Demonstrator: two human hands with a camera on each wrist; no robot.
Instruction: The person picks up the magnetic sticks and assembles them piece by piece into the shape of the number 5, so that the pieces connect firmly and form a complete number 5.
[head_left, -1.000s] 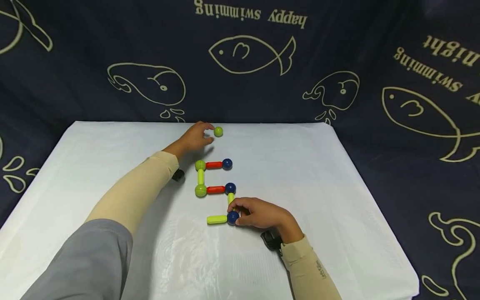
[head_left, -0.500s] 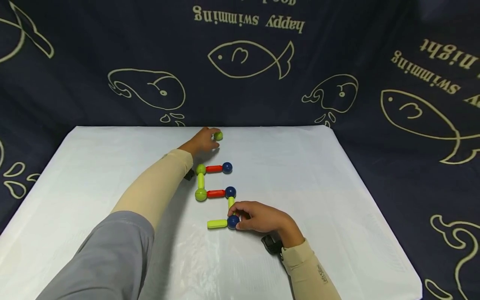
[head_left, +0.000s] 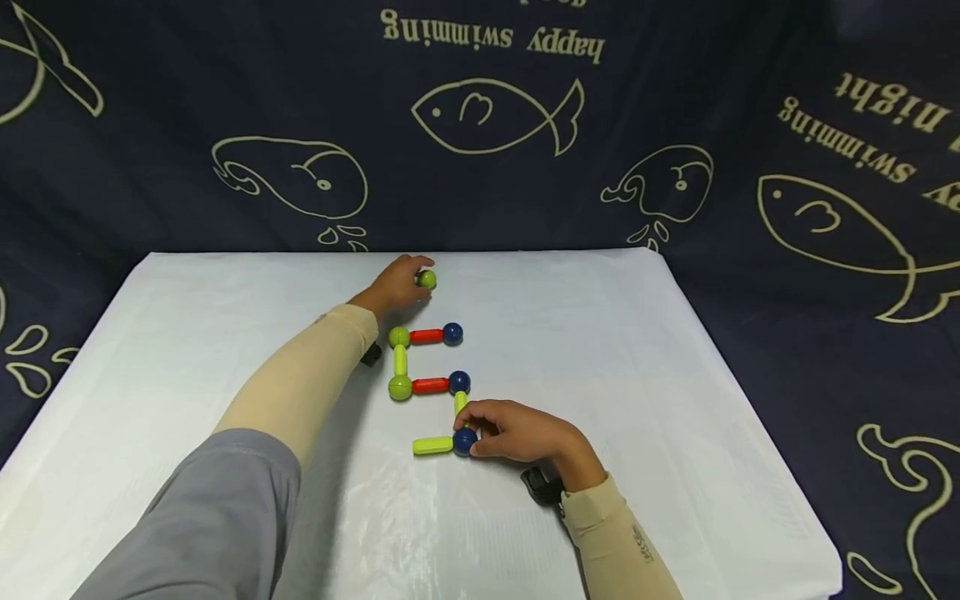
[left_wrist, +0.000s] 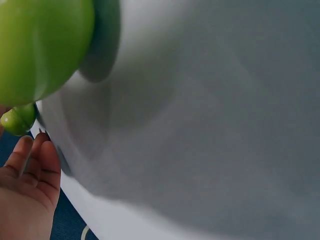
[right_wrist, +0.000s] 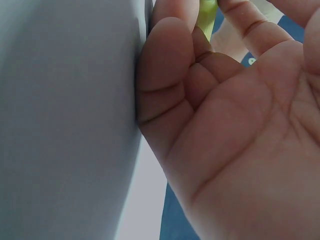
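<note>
Near the far edge of the table, my left hand holds a loose green ball between thumb and fingers. The left wrist view has that small green ball beside the fingertips of the left hand. My right hand pinches a dark blue ball at the near corner of a chain of rods and balls. From that ball, a yellow-green rod points left. Another yellow-green rod, partly covered by fingers, runs up to a second blue ball. My right palm fills the right wrist view.
The chain continues through a red rod, a green ball, a yellow-green rod, another green ball and a red rod to a blue ball. White cloth covers the table; a dark printed curtain hangs behind.
My left hand reached right to the loose green ball, closed around it and drew it slightly left and nearer. My right hand stays on the blue ball.
</note>
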